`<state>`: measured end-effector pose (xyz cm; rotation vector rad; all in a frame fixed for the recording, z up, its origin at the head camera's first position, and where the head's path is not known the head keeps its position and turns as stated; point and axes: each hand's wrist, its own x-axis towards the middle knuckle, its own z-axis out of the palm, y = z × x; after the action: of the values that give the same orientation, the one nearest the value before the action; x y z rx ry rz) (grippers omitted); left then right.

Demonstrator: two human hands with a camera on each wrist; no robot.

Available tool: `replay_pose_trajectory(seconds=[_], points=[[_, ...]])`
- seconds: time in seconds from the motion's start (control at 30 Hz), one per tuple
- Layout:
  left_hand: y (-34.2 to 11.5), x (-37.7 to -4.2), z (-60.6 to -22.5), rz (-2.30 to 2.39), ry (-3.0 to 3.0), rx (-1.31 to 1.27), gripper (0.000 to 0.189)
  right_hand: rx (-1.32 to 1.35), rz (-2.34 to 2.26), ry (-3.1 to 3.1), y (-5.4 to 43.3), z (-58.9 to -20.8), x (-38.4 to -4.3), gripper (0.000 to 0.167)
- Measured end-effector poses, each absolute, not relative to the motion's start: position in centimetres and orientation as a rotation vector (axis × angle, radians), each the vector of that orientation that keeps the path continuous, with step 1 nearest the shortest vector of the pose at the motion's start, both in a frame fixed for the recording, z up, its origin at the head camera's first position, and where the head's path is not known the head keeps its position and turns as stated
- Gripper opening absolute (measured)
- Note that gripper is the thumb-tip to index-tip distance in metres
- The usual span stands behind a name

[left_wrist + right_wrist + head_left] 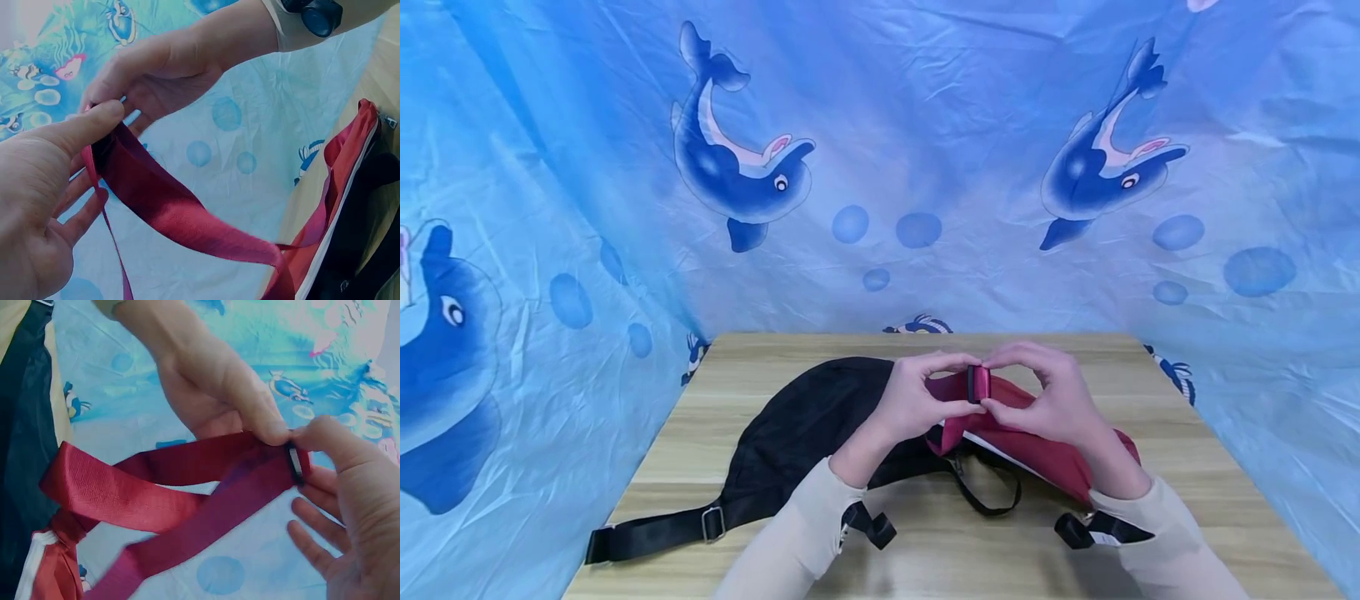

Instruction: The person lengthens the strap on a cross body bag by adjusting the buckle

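Raised over the table, a red webbing strap (169, 212) hangs in loops from both hands. A black strap buckle (294, 464) is threaded on it, with a short fold of webbing past the buckle. My left hand (910, 396) pinches the strap right at the buckle, thumb and fingers on its edges. Facing it, my right hand (1056, 400) pinches the folded webbing on the other side, fingertips close to the left ones. Below the right hand lies the red bag (1045, 454) the strap runs down to, its white zipper edge showing.
A black bag (805, 425) lies on the wooden table (955, 546) to the left, partly under my left forearm. Its black strap (655, 535) with a metal slider reaches the front left. A thin black loop (992, 504) lies between the forearms. Blue dolphin-print sheeting (895, 125) surrounds the table.
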<state>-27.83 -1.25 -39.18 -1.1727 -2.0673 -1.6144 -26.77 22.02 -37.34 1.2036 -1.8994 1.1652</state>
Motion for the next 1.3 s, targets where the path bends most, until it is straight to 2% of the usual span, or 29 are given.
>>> replay_pose_trajectory(seconds=[0.13,0.2,0.37,0.63,0.87,1.03,1.23,1.3], points=[[-1.1,-28.1,-39.3,-1.699,-2.062,-1.193,0.046,1.251,1.427,-1.681,21.7,-37.4,-26.7,0.045],[-1.1,-28.1,-39.4,-1.739,-2.067,-1.170,0.046,1.257,1.506,-1.637,21.5,-37.4,-26.6,0.048],[-0.9,-28.0,-39.9,-1.737,-2.102,-1.133,0.051,1.170,1.438,-1.796,20.7,-37.5,-26.1,0.058],[-0.8,-28.3,-40.3,-1.759,-2.120,-1.128,0.046,1.081,1.559,-1.649,20.4,-37.0,-25.9,0.043],[-0.7,-28.5,-40.5,-1.789,-2.115,-1.135,0.049,0.941,1.514,-1.863,20.3,-37.3,-25.6,0.057],[-0.6,-28.5,-40.7,-1.795,-2.116,-1.132,0.049,0.921,1.559,-1.793,20.4,-37.0,-25.6,0.050],[-0.8,-28.6,-40.6,-1.774,-2.093,-1.112,0.047,0.926,1.619,-1.925,21.2,-39.1,-25.8,0.083],[-0.8,-28.5,-40.6,-1.796,-2.082,-1.103,0.047,0.884,1.561,-2.077,21.5,-40.3,-25.9,0.085]])
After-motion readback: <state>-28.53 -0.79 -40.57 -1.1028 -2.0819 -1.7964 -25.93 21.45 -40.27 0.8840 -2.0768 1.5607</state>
